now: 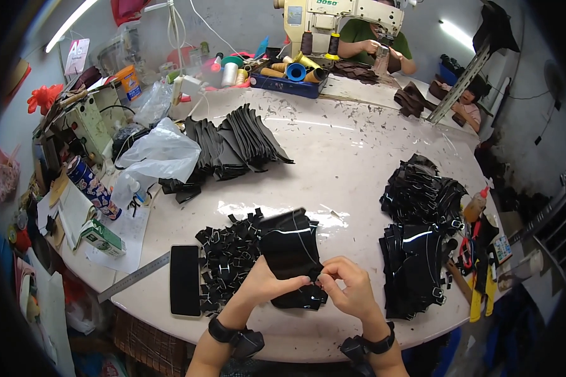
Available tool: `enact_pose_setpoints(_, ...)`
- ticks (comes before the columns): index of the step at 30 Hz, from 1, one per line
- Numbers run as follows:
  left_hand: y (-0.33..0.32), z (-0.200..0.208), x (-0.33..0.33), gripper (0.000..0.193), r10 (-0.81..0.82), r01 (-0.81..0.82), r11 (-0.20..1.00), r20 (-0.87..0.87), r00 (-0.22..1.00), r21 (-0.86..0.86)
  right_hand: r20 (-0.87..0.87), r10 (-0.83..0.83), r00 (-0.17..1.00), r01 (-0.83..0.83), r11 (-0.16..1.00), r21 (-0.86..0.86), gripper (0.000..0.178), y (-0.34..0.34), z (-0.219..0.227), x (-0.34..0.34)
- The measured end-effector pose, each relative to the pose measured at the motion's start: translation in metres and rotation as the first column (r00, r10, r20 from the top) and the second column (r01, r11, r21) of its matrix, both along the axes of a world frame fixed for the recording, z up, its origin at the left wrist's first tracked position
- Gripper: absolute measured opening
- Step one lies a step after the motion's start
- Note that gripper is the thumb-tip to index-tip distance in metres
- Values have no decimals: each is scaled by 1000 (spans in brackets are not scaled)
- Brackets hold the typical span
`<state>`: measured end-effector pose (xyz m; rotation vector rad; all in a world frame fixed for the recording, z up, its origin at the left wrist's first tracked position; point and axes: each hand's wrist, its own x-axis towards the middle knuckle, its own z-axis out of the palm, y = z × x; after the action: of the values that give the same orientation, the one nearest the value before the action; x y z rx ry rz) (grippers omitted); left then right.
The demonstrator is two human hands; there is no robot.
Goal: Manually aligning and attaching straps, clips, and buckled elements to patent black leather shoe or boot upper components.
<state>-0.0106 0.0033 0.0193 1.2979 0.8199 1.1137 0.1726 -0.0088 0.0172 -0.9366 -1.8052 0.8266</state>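
Both my hands work on a black leather-like piece [289, 251] at the table's near middle; a thin thread or cord loops across it. My left hand [265, 286] holds its left side, thumb stretched along its lower part toward the right hand's fingertips. At the right edge, my right hand [351, 286] pinches a small dark part, too small to make out clearly. Just left lies a heap of short black straps with metal buckles [226, 264]. To the right sit stacked black pieces with buckles [412, 267], and another bundle of black buckled pieces [421, 188] lies behind them.
A black phone [185, 280] and steel ruler [135, 276] lie at the near left. Dark cut panels [233, 144] fan out beyond, beside a plastic bag [160, 151]. A blue thread-spool tray [289, 83] stands far back. Yellow-handled scissors [482, 295] rest right. Co-workers sit beyond the table.
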Motion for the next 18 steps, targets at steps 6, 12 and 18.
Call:
enact_pose_setpoints(6, 0, -2, 2, 20, 36, -36, 999, -25, 999, 6, 21, -39, 999, 38, 999, 25, 3, 0, 2, -3)
enact_pose_setpoints(12, -1, -8, 6, 22, 133, -123, 989, -119, 984, 86, 14, -62, 998, 63, 998, -8, 4, -1, 4, -6)
enact_pose_setpoints(18, -4, -7, 11, 19, 204, -193, 977, -118, 972, 95, -105, -153, 983, 142, 984, -108, 16, -3, -7, -9)
